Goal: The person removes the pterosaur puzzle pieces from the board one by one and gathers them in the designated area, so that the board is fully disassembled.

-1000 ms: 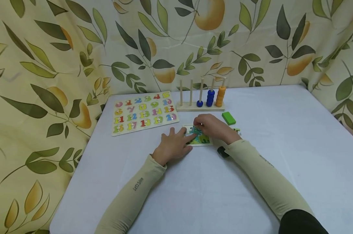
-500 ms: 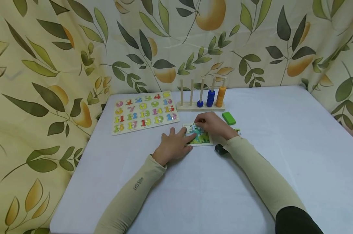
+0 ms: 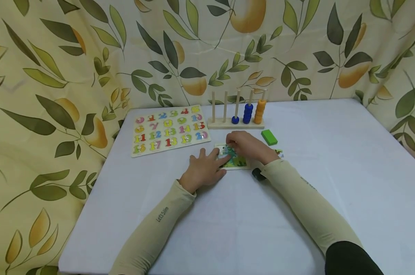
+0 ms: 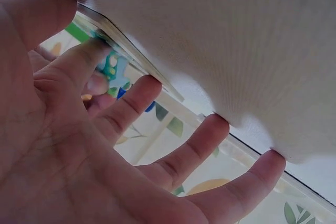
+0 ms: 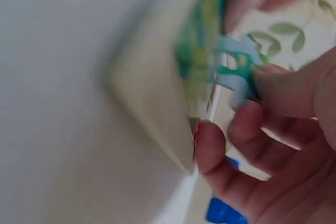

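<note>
— How best to steady the puzzle (image 3: 236,163)?

— With the left hand (image 3: 203,170), as now: fingers spread wide and straight, index laid across the picture's left part, outer fingertips braced on the bench (image 3: 200,236). Best to press lightly, just enough against sliding.

— And with the right hand (image 3: 250,147)?

— Pinching a blue-green piece (image 5: 236,74) between thumb and finger, over the puzzle's far side. Wise to match tabs to gaps first, turn to suit, then lower flat and press evenly. No forcing.

— Anything in the way?

— Mainly the right hand itself, hiding the far right corner from above. Worth tilting the knuckles aside for a better look.

— And round about?

— Nearest, by the right cuff (image 3: 270,166), a black thing (image 3: 258,174), too dark to name and probably easy to nudge. Next, loose pieces (image 3: 279,153), half hidden beyond the wrist. Then a green block (image 3: 269,137), near the right hand. Farther, a number board (image 3: 162,133) to the left and a bead rack (image 3: 215,125) behind the puzzle, seemingly no hindrance. Last, a leafy curtain (image 3: 207,49).
</note>
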`<action>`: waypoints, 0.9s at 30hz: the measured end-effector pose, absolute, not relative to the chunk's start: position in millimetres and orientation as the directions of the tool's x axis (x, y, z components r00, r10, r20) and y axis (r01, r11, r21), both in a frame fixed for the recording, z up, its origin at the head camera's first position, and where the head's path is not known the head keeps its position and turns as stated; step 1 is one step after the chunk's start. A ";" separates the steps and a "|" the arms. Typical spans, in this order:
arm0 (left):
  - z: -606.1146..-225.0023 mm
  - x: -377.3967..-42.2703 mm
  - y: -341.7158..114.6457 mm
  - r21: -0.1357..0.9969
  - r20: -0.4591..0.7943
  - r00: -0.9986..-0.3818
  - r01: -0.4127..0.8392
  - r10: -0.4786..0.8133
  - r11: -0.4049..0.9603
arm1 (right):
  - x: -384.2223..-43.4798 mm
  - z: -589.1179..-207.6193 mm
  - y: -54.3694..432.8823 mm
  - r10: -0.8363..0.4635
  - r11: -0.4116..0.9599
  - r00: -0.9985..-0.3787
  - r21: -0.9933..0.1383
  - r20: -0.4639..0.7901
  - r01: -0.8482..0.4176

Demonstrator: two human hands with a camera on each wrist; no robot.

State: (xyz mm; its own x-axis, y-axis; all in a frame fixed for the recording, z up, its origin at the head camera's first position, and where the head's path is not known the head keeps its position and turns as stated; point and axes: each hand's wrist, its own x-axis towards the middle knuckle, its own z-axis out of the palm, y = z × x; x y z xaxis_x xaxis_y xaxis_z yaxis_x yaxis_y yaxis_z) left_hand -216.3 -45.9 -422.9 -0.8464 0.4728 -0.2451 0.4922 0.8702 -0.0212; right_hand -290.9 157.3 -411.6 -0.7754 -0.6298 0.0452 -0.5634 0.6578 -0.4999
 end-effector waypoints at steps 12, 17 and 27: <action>-420.1 -214.3 -46.5 0.003 -0.262 -0.844 0.484 0.468 0.875 | -328.0 -408.6 162.4 -0.585 0.683 -0.795 -0.626 -0.160 -0.376; -417.2 -214.5 -44.0 -0.002 -0.260 -0.842 0.491 0.474 0.871 | -323.9 -412.2 174.9 -0.524 0.661 -0.839 -0.691 -0.147 -0.292; -416.6 -215.6 -48.8 0.065 -0.273 -0.830 0.488 0.486 0.870 | -314.6 -415.7 190.0 -0.463 0.575 -0.877 -0.797 -0.131 -0.184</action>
State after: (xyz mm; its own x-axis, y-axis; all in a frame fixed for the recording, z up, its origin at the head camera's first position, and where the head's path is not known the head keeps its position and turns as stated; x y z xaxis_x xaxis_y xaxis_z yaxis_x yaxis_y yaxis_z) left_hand -215.6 -48.8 -416.6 -0.8305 0.4859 -0.2725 0.4880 0.8704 0.0648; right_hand -314.6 190.0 -415.7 -0.8765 -0.4632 -0.1311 -0.1845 0.5747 -0.7973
